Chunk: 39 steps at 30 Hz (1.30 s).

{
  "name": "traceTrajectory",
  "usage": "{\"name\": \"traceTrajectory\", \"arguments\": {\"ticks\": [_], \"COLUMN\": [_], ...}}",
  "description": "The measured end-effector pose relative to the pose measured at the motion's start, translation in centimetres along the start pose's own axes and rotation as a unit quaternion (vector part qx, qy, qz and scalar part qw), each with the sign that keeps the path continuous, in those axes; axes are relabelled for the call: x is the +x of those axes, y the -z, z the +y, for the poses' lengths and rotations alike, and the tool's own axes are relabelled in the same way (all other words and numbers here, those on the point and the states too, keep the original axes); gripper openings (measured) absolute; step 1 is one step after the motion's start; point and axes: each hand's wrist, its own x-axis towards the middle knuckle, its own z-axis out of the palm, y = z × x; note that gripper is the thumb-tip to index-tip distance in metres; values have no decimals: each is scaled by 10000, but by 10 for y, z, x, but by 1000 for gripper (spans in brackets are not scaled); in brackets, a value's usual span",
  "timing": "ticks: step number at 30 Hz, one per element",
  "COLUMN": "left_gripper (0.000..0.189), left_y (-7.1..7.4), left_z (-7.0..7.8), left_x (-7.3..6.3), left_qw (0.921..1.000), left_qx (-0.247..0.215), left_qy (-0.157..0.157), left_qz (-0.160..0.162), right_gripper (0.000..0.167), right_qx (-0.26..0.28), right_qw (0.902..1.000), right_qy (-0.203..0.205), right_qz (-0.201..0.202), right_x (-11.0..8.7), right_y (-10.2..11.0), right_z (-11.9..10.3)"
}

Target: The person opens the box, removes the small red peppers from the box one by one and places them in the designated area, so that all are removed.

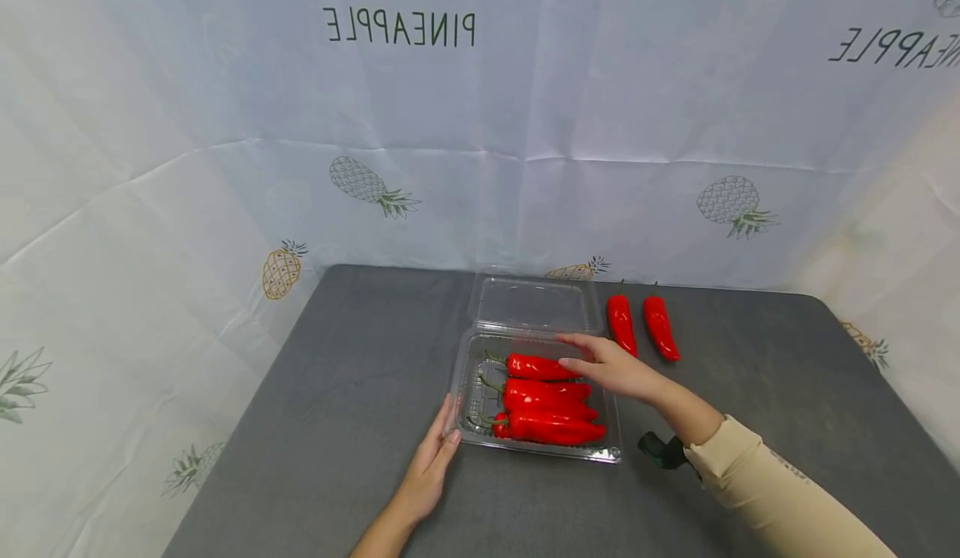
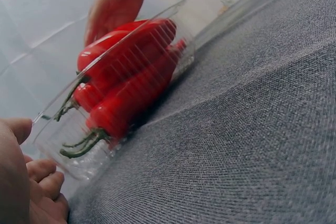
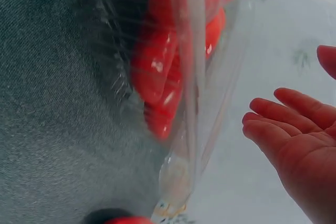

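A clear plastic clamshell box (image 1: 613,424) lies with its lid folded back, holding several red chili peppers (image 1: 551,429) with green stems, laid crosswise. My left hand (image 1: 427,466) is at the box's front left corner. In the left wrist view, the thumb (image 2: 20,128) of that hand is right at the rim, with loosely bent fingers beside the wall. My right hand (image 1: 611,366) hovers over the right side of the box, above the rear pepper (image 1: 534,366). Its fingers (image 3: 283,114) are spread and nothing is in them in the right wrist view.
Two more red peppers (image 1: 619,324) lie behind the right hand, right of the raised-edge lid (image 1: 536,304). A dark green band (image 1: 660,449) hangs at the right wrist. The grey tabletop (image 1: 337,374) meets a pineapple-print curtain (image 1: 450,208) at its back edge.
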Motion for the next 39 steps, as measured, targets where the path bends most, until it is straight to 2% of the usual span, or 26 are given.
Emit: {"name": "traceTrajectory", "arguments": {"ticks": [11,17,22,31,39], "left_gripper": [56,55,54,56,56], "left_y": [1,1,0,0,1], "left_z": [1,0,-2,0,0], "left_x": [0,0,1,0,0], "left_qw": [10000,10000,9997,10000,10000], "left_qx": [26,16,-2,-41,-12], "left_qy": [94,-64,-242,-49,-67], "left_qz": [-13,12,-46,-34,-48], "right_gripper": [50,49,49,45,46], "right_qx": [-849,-1182,-1383,-1572,-1486], "right_qw": [9929,9861,9827,9793,9806], "right_qy": [497,574,543,520,339], "right_qz": [-674,-1020,-1102,-1163,-1234], "right_x": [8,9,11,11,13], "right_y": [-16,-23,-27,-29,-31], "right_z": [-24,-32,-32,-31,-31]}}
